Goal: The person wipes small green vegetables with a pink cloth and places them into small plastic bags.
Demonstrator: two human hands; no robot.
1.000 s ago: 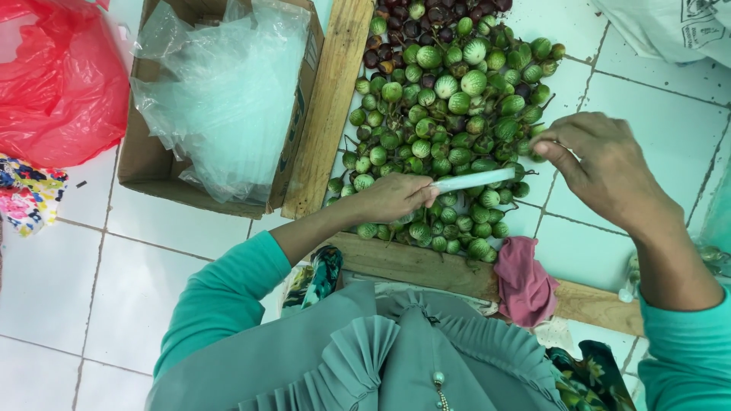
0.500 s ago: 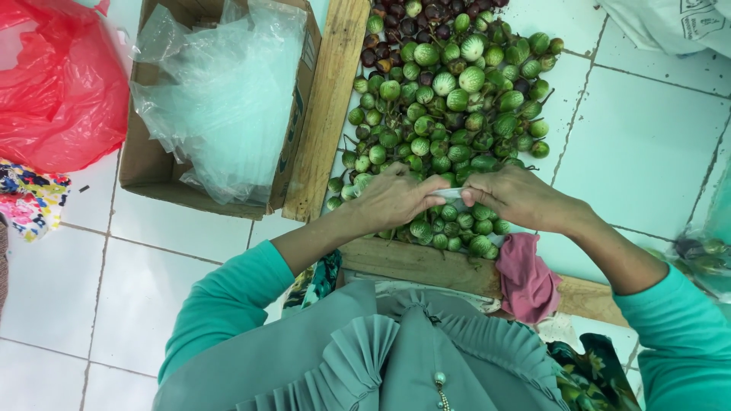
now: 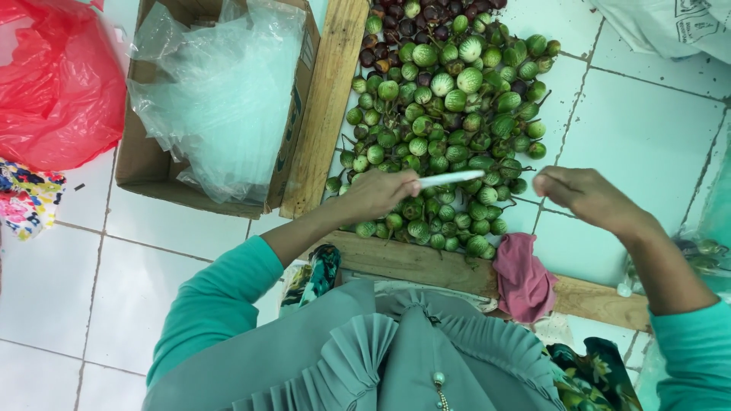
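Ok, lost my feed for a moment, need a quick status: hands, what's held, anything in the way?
Left hand grips one end of white tube-like piece. Right hand closed beside the other end, apart. Both over the pile of green round eggplants. Nothing in between.

Round eggplants (image 3: pixel 445 129) green with pale striping, dark purple ones at the pile's far end; bag strip (image 3: pixel 451 179) white; sleeves teal; cloth (image 3: pixel 524 278) pink; plastic bag (image 3: pixel 53 84) red; box (image 3: pixel 164 171) brown cardboard; floor tiles (image 3: pixel 632 129) white.

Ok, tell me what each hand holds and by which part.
The left hand pinches a thin white rolled strip by its near end. The right hand is apart from it; whether it holds anything cannot be told.
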